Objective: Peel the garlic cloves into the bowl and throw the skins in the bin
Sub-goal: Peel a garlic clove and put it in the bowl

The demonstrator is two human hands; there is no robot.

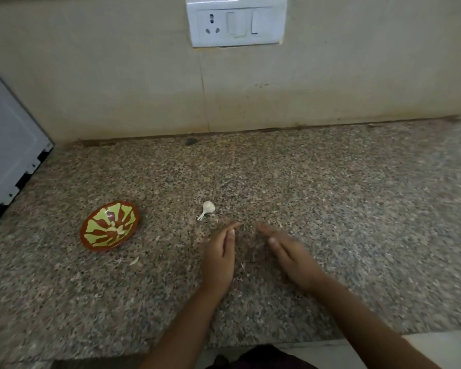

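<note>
Both my hands lie flat-fingered, holding nothing: left hand (218, 258) beside right hand (290, 258), slightly apart. Garlic bulb (207, 209) sits just beyond my left fingertips; bowl (109, 226) of peeled cloves lies further left.

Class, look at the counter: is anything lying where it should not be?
Yes. A garlic skin scrap lies loose on the counter just in front of the bowl, not binned.

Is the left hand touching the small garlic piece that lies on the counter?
Apart. The head view shows bare counter between the left hand and the garlic piece; its fingers are straight and hold nothing.
</note>
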